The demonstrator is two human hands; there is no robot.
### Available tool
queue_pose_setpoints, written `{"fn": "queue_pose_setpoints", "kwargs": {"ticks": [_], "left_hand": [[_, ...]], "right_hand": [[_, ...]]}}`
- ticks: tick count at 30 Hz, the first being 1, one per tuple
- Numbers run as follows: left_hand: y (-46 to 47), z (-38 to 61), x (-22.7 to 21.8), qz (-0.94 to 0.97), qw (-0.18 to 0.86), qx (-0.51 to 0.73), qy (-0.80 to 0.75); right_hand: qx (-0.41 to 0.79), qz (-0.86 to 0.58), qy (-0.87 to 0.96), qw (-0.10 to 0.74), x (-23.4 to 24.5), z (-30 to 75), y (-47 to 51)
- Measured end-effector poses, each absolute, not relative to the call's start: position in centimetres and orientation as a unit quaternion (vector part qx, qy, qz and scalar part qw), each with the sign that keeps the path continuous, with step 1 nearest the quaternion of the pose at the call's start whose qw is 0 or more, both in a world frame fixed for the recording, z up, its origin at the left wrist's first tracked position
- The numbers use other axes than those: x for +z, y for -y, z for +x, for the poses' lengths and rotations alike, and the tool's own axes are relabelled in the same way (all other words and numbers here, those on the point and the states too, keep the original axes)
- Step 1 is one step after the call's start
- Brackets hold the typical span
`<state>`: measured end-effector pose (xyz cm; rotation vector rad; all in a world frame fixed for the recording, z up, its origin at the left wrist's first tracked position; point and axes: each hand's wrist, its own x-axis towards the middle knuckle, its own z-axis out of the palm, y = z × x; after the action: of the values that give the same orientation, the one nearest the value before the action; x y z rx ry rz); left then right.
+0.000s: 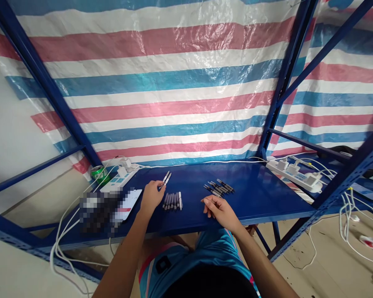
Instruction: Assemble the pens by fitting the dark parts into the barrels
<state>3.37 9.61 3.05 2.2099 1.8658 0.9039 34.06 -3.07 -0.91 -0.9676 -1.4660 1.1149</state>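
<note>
My left hand (154,195) is closed at the lower end of two slim white pens (167,178), its fingers pinched around them. Just to the right of that hand, a row of several clear pen barrels (171,201) with dark ends lies side by side, with one white pen (180,200) at the row's right end. My right hand (216,207) has its thumb and fingers pressed together at the table's front; whatever may be between them is hidden. Beyond the right hand lies a loose group of several dark pen parts (220,188).
The blue table (251,178) stands within a blue metal frame (273,95). A phone (132,205), a green can (100,174) and a power strip (119,180) are at left. Another power strip (295,176) with plugs and white cables is at right. A striped sheet (174,82) hangs behind.
</note>
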Motion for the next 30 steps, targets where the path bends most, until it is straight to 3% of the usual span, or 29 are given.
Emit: {"fn": "queue_pose_setpoints", "kwargs": {"ticks": [3, 6, 8, 11, 16, 30], "left_hand": [[-6.2, 4.9, 3.0, 0.761, 0.051, 0.277, -0.585], [-3.2, 6.8, 2.2, 0.788, 0.052, 0.263, -0.555], [-1.9, 7.9, 1.5, 0.789, 0.035, 0.281, -0.545], [-0.7, 8.9, 0.7, 0.787, 0.007, 0.314, -0.531], [0.4, 9.9, 0.4, 0.817, -0.008, 0.332, -0.471], [1.5, 7.9, -0.7, 0.82, 0.077, 0.372, -0.428]], "right_hand": [[0.381, -0.444, 0.603, 0.542, -1.3, 34.6, 2.9], [0.191, -0.526, 0.612, 0.559, -2.1, 36.5, 2.2], [0.085, -0.564, 0.635, 0.522, -2.7, 38.2, 1.5], [0.02, -0.583, 0.674, 0.453, -3.7, 40.2, 0.6], [-0.008, -0.581, 0.708, 0.401, -4.7, 40.7, 0.1], [0.077, -0.533, 0.739, 0.405, -3.2, 41.0, 0.9]]}}
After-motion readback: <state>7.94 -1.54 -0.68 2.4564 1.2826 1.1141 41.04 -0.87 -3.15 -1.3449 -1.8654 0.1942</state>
